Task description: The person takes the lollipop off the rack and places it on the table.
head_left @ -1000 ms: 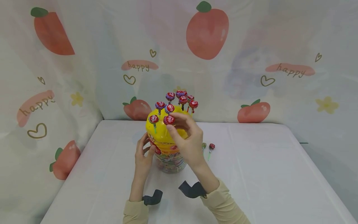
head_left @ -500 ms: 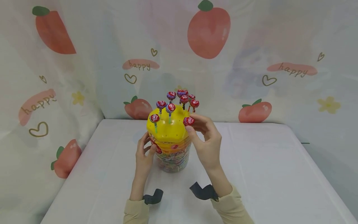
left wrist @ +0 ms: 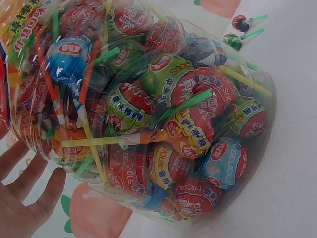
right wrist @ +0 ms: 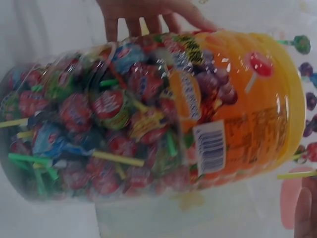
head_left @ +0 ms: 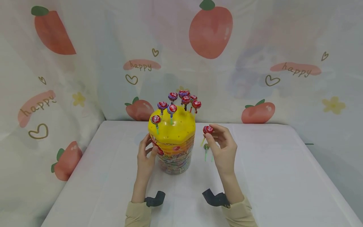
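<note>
Two lollipops lay out, right hand pinched a red lollipop, left hand spread against jar; the cluster in the lid likely remained

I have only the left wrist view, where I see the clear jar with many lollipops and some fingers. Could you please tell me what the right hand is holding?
Observer: In the head view, the right hand pinches a red-wrapped lollipop.
Operator: Thank you. My picture cuts off the top. What is there, please?
Observer: Several upright lollipops stand in a yellow lid.
Operator: I understand. Is there also some label which I cannot see from my side?
Observer: Yes, the right wrist view shows a white barcode label on the jar.
</note>
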Tool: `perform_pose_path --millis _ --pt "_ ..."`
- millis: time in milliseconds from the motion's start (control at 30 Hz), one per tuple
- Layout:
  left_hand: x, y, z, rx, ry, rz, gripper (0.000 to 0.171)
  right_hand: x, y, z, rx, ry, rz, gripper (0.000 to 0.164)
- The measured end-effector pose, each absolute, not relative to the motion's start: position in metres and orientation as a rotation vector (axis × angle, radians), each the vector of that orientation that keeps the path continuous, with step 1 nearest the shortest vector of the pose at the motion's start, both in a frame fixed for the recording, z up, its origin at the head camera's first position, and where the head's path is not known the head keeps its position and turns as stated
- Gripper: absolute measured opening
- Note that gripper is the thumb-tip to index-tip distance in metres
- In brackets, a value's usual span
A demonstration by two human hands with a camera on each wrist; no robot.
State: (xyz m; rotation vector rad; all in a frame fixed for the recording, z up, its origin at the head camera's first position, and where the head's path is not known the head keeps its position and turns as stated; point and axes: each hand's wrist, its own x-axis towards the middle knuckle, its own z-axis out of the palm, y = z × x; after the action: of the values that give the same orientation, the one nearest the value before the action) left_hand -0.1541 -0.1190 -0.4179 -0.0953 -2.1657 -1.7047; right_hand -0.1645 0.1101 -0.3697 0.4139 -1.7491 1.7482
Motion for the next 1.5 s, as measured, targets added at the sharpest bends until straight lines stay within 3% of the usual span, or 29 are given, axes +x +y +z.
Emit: perform_pose_path --millis 1500 --pt "-0.154 -0.120 -0.418 -0.080 -2.167 -1.714 0.055 -0.219 0.183 -0.461 -0.310 -2.093 1.955 0.032"
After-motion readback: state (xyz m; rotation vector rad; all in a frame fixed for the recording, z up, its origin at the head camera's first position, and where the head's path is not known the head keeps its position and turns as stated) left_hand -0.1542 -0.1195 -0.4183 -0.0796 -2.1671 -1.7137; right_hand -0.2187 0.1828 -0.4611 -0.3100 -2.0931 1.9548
